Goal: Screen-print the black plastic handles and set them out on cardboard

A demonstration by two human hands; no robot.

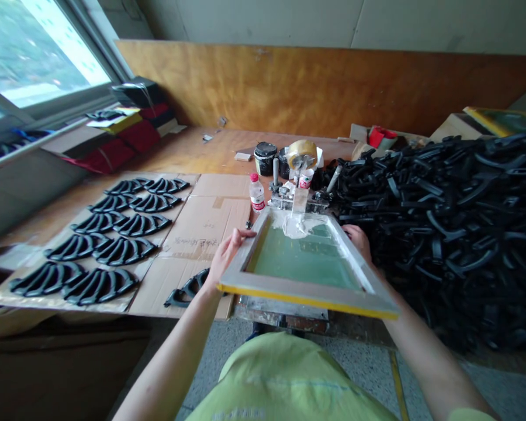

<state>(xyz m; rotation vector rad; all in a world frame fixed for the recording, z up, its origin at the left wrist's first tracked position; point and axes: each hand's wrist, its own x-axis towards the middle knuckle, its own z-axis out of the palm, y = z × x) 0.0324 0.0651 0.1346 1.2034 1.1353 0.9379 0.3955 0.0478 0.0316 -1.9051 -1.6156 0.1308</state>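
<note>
A screen-printing frame with a green mesh is tilted in front of me, its front edge with yellow trim raised above the bench. My left hand grips its left side, one finger stretched to the rim and the other fingers partly hidden. On the opposite side my right hand is closed at the rim, its fingertips partly out of sight. White paste lies at the far end of the mesh, where a clear squeegee-like plate stands. A metal clamp base is behind the frame.
Black fan-shaped plastic parts lie in rows on cardboard at left; another fan-shaped part is by my left forearm. A big pile of black parts fills the right. A bottle, paint tub and tape roll stand behind.
</note>
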